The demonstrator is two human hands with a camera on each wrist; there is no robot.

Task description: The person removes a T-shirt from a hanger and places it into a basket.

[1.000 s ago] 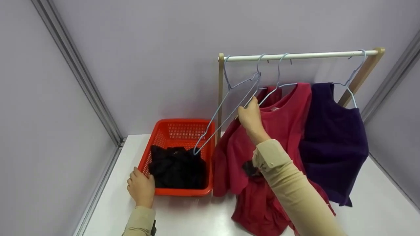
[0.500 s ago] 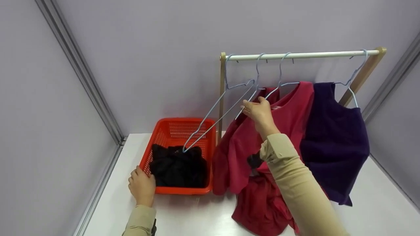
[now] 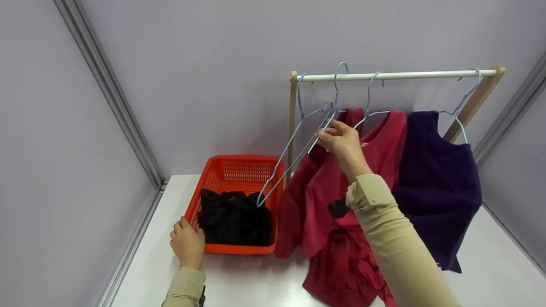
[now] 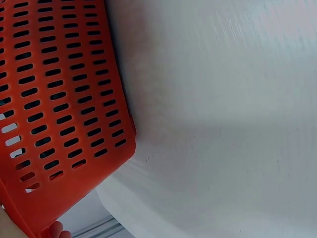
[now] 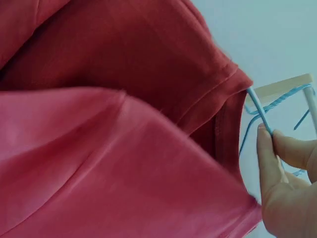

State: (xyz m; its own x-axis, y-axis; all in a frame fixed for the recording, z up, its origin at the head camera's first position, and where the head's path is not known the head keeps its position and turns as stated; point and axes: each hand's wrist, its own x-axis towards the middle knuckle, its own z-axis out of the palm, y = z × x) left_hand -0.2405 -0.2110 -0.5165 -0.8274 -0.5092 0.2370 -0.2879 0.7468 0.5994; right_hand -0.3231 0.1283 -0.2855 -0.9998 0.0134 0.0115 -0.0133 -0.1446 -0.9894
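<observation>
In the head view my right hand (image 3: 343, 138) pinches the sloping arm of a pale blue wire hanger (image 3: 336, 87) whose hook stands raised over the rail. A dark red garment (image 3: 290, 230) hangs on that hanger; in the right wrist view, thumb and finger hold the wire (image 5: 260, 106) just beside its neckline. A bright crimson top (image 3: 315, 221) hangs close on the right, overlapping it. My left hand (image 3: 187, 245) grips the rim at the near left corner of an orange plastic basket (image 3: 245, 157), which holds crumpled black cloth (image 3: 234, 219).
The white rail (image 3: 426, 75) has wooden posts (image 3: 291, 98). A bare hanger (image 3: 285, 153) at its left end slants over the basket. A purple sleeveless top (image 3: 439, 192) hangs at the right. Red cloth (image 3: 341, 273) lies on the white table (image 3: 256, 281). Grey walls surround it.
The right hand has shifted a little to the right, and the held hanger's hook has risen off the rail. The bare hanger has swung left and back. The left hand stays on the basket.
</observation>
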